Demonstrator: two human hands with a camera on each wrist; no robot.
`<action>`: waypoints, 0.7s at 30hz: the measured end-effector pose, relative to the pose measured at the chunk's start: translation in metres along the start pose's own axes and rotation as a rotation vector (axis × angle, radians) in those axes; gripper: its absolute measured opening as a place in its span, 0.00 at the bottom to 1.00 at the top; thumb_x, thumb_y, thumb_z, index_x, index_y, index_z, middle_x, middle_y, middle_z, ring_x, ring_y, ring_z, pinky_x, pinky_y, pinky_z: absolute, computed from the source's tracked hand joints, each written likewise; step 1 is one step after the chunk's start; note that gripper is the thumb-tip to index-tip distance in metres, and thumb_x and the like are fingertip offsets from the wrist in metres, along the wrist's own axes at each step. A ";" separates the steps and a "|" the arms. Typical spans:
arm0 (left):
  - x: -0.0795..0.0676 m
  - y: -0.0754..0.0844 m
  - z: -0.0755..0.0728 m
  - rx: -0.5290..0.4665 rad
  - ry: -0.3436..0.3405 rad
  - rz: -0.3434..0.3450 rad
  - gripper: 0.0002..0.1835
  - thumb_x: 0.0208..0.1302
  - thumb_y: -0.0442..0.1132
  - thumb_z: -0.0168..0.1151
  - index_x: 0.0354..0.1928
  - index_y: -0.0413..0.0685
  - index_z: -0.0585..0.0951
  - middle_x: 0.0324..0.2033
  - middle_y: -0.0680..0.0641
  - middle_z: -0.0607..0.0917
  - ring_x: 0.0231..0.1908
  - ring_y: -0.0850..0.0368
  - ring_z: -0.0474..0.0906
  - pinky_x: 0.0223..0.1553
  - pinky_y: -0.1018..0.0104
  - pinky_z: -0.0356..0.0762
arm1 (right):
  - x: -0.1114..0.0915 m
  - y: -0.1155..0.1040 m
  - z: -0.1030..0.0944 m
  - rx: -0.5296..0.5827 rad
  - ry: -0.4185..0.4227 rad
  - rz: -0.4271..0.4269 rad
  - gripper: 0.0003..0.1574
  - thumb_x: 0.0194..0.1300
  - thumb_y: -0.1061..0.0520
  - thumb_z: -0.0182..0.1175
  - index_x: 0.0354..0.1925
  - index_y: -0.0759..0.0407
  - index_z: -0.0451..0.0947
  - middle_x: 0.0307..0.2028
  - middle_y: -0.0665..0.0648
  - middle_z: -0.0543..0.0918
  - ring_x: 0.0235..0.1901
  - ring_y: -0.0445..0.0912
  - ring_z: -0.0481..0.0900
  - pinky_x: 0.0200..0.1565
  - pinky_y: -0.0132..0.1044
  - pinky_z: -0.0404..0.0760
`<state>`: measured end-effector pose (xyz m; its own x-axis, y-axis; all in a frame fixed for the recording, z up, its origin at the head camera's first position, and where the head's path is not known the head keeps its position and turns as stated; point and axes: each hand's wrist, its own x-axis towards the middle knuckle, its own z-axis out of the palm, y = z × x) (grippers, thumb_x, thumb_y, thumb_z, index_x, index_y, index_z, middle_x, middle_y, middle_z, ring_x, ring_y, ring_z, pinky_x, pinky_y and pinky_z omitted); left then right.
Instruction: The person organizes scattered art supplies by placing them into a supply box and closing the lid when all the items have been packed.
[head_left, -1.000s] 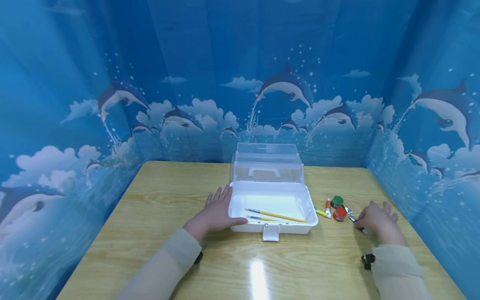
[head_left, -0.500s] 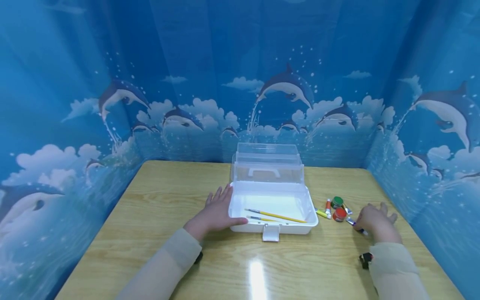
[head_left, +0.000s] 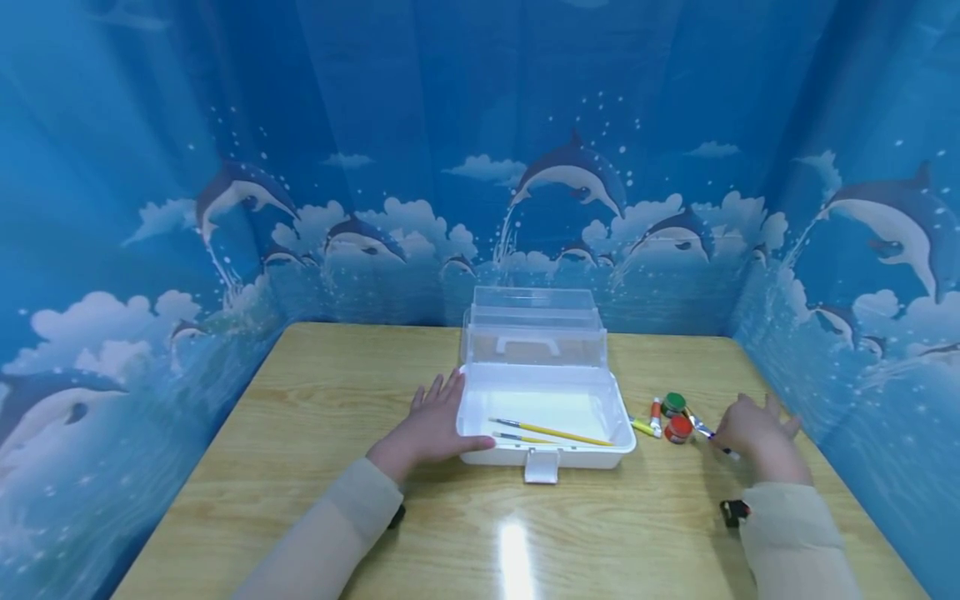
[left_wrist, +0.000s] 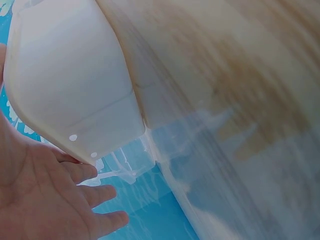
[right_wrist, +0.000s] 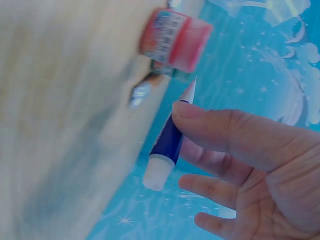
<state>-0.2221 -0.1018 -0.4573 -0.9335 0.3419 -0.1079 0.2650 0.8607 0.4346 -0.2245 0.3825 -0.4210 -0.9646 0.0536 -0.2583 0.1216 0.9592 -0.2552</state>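
My left hand (head_left: 427,425) rests against the left side of an open white plastic box (head_left: 581,457), fingers straight along its outer wall and thumb over the front rim. In the left wrist view the fingertips touch the box's white wall (left_wrist: 75,75). To the right of the box, my right hand (head_left: 761,437) pinches a blue paint tube (right_wrist: 167,142) between thumb and forefinger, its white cap toward the lower left of the right wrist view. The other fingers are spread apart. Two yellow-handled paintbrushes (head_left: 558,432) lie inside the box.
Between box and right hand stand a green paint jar (head_left: 673,404) and a red paint jar (head_left: 678,429). An orange-red tube (head_left: 656,410) and a yellow tube (head_left: 642,427) lie beside them. The transparent lid (head_left: 536,325) leans back. A dolphin-print curtain (head_left: 420,167) surrounds the table (head_left: 337,375).
My right hand has taken a pinch on the blue paint tube and shifted slightly; the tube has moved a little with it. The left hand and the box have stayed put.
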 end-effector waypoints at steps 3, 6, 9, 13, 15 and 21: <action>0.000 0.000 0.000 0.000 -0.004 -0.004 0.69 0.49 0.83 0.55 0.80 0.47 0.39 0.79 0.45 0.39 0.77 0.41 0.33 0.74 0.41 0.30 | -0.004 -0.004 -0.006 -0.007 0.028 -0.020 0.09 0.56 0.55 0.71 0.28 0.60 0.86 0.69 0.85 0.46 0.67 0.80 0.19 0.56 0.83 0.24; -0.001 0.001 -0.001 0.001 -0.009 -0.008 0.70 0.49 0.84 0.54 0.80 0.47 0.39 0.79 0.46 0.39 0.77 0.42 0.32 0.74 0.41 0.30 | -0.010 -0.009 -0.012 -0.017 0.063 -0.049 0.09 0.56 0.54 0.71 0.28 0.60 0.86 0.70 0.84 0.46 0.67 0.80 0.20 0.56 0.82 0.23; -0.001 0.001 -0.002 0.000 -0.011 -0.012 0.69 0.50 0.83 0.55 0.80 0.46 0.39 0.79 0.46 0.39 0.77 0.42 0.32 0.74 0.41 0.30 | -0.014 -0.014 -0.017 -0.015 0.093 -0.069 0.08 0.56 0.54 0.71 0.28 0.59 0.86 0.70 0.84 0.46 0.67 0.80 0.19 0.55 0.82 0.20; -0.002 0.003 -0.003 -0.001 -0.012 -0.017 0.69 0.50 0.82 0.56 0.80 0.46 0.40 0.79 0.45 0.40 0.77 0.41 0.33 0.74 0.41 0.30 | -0.018 -0.019 -0.021 0.001 0.109 -0.082 0.08 0.56 0.56 0.71 0.27 0.59 0.85 0.70 0.84 0.45 0.68 0.78 0.17 0.55 0.82 0.20; -0.002 0.003 -0.002 -0.003 -0.014 -0.021 0.69 0.50 0.82 0.56 0.80 0.46 0.40 0.79 0.46 0.39 0.77 0.42 0.33 0.74 0.41 0.30 | -0.021 -0.021 -0.023 0.008 0.112 -0.084 0.07 0.56 0.56 0.71 0.26 0.58 0.85 0.70 0.83 0.45 0.68 0.77 0.16 0.55 0.82 0.20; 0.000 0.001 0.000 0.002 -0.016 -0.027 0.69 0.50 0.83 0.55 0.80 0.47 0.39 0.79 0.46 0.39 0.78 0.42 0.33 0.74 0.42 0.29 | -0.024 -0.028 -0.028 0.028 0.122 -0.102 0.07 0.58 0.56 0.71 0.25 0.56 0.86 0.71 0.83 0.43 0.69 0.74 0.14 0.55 0.81 0.19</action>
<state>-0.2219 -0.1006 -0.4565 -0.9365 0.3241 -0.1336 0.2400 0.8706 0.4295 -0.2109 0.3625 -0.3817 -0.9933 -0.0085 -0.1152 0.0267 0.9534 -0.3005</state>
